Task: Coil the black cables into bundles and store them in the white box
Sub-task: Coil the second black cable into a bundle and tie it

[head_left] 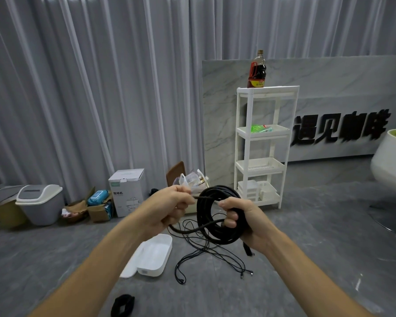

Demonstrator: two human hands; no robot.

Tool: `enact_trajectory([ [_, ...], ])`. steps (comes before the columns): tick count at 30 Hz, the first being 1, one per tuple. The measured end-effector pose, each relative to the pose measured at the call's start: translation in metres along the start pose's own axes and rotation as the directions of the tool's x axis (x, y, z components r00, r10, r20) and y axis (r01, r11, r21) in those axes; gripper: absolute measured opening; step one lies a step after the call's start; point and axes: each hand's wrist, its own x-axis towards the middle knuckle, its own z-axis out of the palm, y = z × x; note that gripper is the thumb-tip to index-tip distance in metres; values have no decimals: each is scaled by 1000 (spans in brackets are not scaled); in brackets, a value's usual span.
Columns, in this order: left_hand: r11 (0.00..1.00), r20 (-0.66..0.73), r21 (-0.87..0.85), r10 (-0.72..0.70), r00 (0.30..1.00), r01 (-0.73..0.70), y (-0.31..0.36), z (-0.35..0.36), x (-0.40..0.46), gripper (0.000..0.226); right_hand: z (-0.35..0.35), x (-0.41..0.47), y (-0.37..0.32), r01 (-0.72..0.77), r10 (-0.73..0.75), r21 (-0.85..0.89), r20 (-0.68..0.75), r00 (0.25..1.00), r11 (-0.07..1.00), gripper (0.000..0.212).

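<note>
Black strap on floor, nearest me | white box open on floor, lid beside it at left | my left hand pinching loose cable end | thin black cables tangled on floor just right of box | my right hand fist-gripping coiled black cable, held above floor.

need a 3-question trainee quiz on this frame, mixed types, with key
1. True or false: the white box on the floor already holds a cable bundle.
2. Which hand has its grip around the coiled black cable? A) left hand B) right hand C) neither
3. Fill in: the thin loose cables lie on the ____.

Key: 1 false, it shows no cable inside; 2 B, while the left hand pinches the free strand; 3 floor.
</note>
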Motion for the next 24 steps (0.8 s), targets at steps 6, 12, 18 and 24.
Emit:
enact_trajectory([
  [6,973,-93,-213,75,993,-94,9,-9,-8,28,-1,-2,-1,-2,4,85,-24,1000,996,18],
  [12,906,-171,419,141,975,-57,2,-16,-8,17,-1,2,1,35,-48,-127,-105,993,991,10],
  [18,845,-238,523,266,934,-108,-6,-15,-3,23,-7,5,6,48,-73,-170,-146,987,984,23],
  [24,591,-187,796,445,876,-130,-5,-9,5,20,-6,8,10,113,-177,-305,-191,965,946,19],
])
